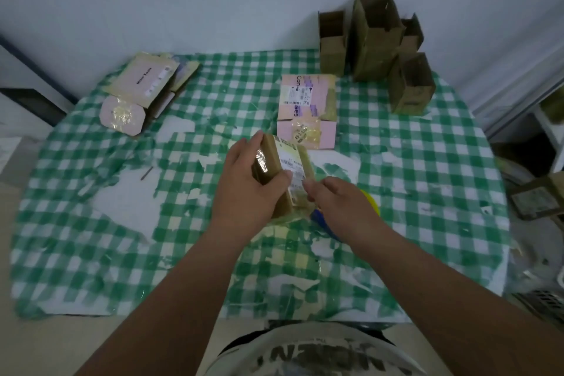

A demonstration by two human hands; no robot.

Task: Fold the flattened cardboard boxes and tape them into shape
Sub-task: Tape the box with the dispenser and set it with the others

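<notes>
Checked green-and-white surface (427, 192), cloth badly torn, white patches showing through. At the far right edge, a cluster of folded brown boxes (378, 40), upright, tops open. Mid-surface, a flattened pink box (306, 110) with a shipping label; far left, a small pile of flattened boxes (143, 91), the top one beige and labelled. Well apart, these three groups.

Near the middle, a small brown box (282, 175), already squared up, glossy tape across one face and a white label along the top. Left hand (250, 186) wrapped round it, thumb on the near face, fingers over the far edge: holding the box steady. Right hand (338, 201) just beside it, thumb and forefinger pinched at the label end, apparently on a strip of clear tape, though the tape itself too faint to confirm. Beneath the right hand, something yellow and blue (374, 204), probably a tape roll, mostly hidden.

Likely light and fairly stiff, yet easy to crush at the open flaps. Best gripped across opposite walls near the corners; taped faces likely slippery.
</notes>
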